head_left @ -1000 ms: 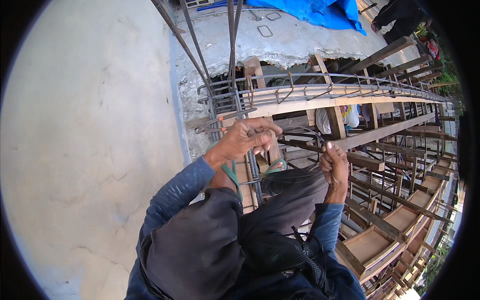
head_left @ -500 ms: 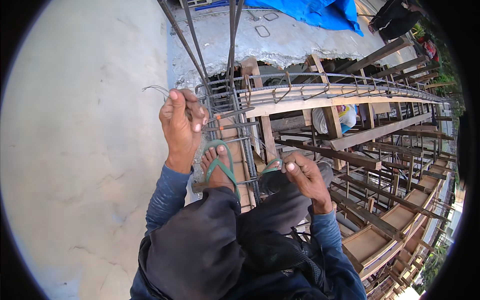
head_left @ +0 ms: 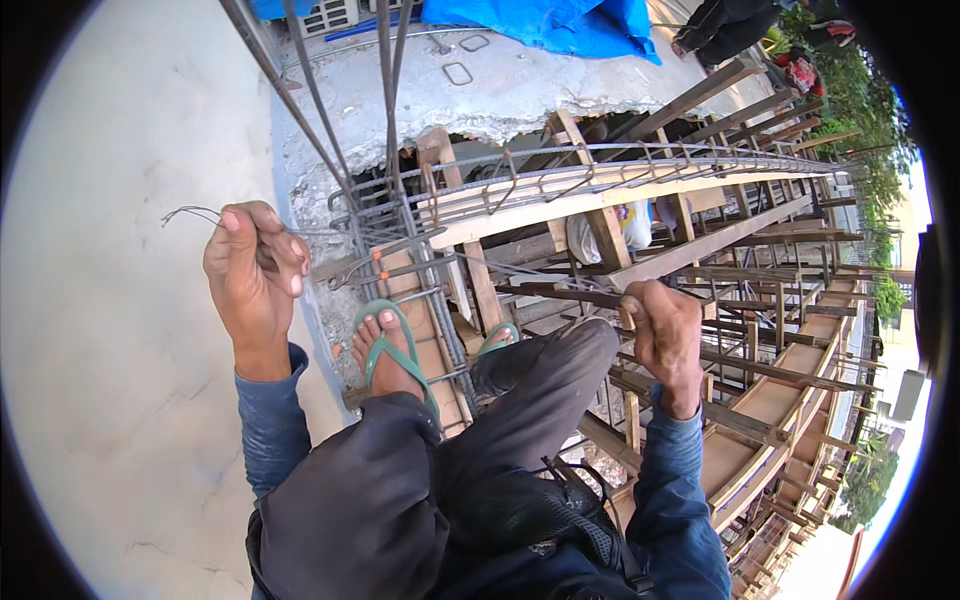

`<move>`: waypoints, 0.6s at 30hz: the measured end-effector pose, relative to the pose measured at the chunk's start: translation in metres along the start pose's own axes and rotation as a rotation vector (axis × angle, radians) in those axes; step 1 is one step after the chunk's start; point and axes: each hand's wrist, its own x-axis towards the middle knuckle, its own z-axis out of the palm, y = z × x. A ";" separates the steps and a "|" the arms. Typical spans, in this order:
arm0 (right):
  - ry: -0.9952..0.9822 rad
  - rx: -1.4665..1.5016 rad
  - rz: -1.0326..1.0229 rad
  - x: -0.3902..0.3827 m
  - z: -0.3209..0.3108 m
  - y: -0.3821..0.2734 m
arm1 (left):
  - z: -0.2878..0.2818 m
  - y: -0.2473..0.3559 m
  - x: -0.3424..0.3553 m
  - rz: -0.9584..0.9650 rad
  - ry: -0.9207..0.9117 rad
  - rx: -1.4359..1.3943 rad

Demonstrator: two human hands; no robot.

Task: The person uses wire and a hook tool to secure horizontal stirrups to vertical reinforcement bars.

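My left hand (head_left: 258, 285), over the pale wall surface at left, is closed in a pinch on a thin tie wire (head_left: 190, 212); its loose, bent ends stick out past the thumb. My right hand (head_left: 665, 335) is closed, fingers curled, over the timber frame at right. Thin wire strands (head_left: 530, 272) run toward it from the steel bars; its grip hides their ends. Between the hands, a pair of pincers (head_left: 385, 262) with orange marks on its handles lies across the rebar cage (head_left: 430, 275), just above my sandalled foot (head_left: 390, 350).
Upright steel bars (head_left: 388, 90) rise at the beam corner. A long rebar cage (head_left: 600, 165) runs right along a plank. Timber props and beams (head_left: 720, 245) with open gaps lie below right. A blue tarp (head_left: 560, 25) covers part of the broken-edged slab; another person (head_left: 725, 35) is at far right.
The view has shifted, so the scene sits further left. My hands have moved farther apart, the right one up and outward. Both remain closed, and the wire strands show stretched toward the right hand.
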 end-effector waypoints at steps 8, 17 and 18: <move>-0.544 -0.156 0.095 -0.127 0.063 0.074 | 0.025 -0.094 -0.042 -0.515 -0.100 -0.199; -0.504 0.345 0.371 -0.119 0.066 0.080 | 0.035 -0.115 -0.063 -0.571 -0.420 0.130; -0.345 0.354 0.397 -0.088 0.061 0.066 | 0.035 -0.110 -0.062 -0.577 -0.463 0.169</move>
